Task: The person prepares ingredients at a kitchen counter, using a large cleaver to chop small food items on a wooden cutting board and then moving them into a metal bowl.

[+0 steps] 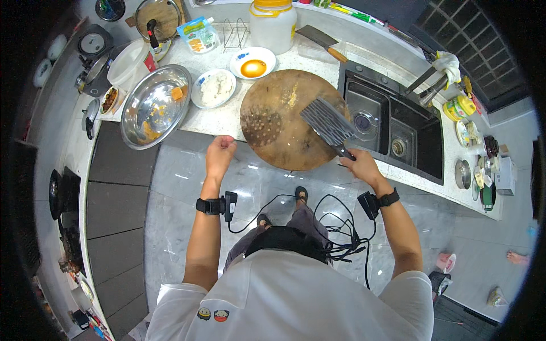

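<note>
My right hand (363,165) grips the black handle of a broad cleaver (328,120) with a dark wavy pattern on its blade. The blade lies over the right part of a round wooden chopping board (273,150), and I cannot tell if it touches. Pale yellow minced bits (293,96) and small light crumbs are scattered on the wood. My left hand (220,152) is by the counter's front edge, left of the board, with its fingers curled together; whatever they may hold is hidden. A steel basin (129,108) with orange pieces in it stands to the left.
Behind the board are a plate of white food (206,101) and a bowl with an egg-like orange liquid (267,55). Another cleaver (318,37) lies at the back. To the right is a double sink (372,149). Cables (341,236) hang between my wrists.
</note>
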A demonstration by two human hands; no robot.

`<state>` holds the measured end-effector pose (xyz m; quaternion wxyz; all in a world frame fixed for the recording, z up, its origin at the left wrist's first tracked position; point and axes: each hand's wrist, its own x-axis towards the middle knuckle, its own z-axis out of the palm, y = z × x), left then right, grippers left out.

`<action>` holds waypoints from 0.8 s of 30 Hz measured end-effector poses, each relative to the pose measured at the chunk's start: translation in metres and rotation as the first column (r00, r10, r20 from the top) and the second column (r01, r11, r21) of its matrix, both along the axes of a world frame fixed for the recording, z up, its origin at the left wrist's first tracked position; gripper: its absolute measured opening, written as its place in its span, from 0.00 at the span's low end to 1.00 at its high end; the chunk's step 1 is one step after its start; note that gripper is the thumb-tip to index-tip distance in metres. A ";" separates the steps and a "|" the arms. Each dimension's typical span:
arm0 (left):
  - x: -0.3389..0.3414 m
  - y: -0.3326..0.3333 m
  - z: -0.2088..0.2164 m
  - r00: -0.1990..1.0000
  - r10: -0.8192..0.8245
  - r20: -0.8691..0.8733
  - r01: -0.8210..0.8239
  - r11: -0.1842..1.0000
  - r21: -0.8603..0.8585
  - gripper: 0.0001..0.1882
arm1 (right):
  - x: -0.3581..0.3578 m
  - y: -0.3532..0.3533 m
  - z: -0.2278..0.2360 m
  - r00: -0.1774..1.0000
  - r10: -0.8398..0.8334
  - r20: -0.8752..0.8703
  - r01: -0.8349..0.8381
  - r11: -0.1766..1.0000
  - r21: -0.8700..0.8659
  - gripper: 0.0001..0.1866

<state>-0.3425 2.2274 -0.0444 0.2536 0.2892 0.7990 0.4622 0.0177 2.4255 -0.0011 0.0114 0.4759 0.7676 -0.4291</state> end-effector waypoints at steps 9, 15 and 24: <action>0.049 0.105 -0.026 0.998 -0.051 0.022 0.053 0.994 -0.091 0.18 | -0.018 0.107 -0.029 0.988 0.152 0.019 -0.147 0.907 0.395 0.22; 0.073 0.164 -0.024 0.982 0.008 -0.189 -0.039 0.986 -0.165 0.23 | -0.042 0.177 -0.049 0.958 0.277 0.073 -0.285 0.893 0.349 0.23; 0.082 0.205 -0.050 0.930 0.072 -0.360 -0.166 0.957 -0.237 0.18 | -0.071 0.224 -0.064 0.920 0.380 0.098 -0.388 0.844 0.370 0.22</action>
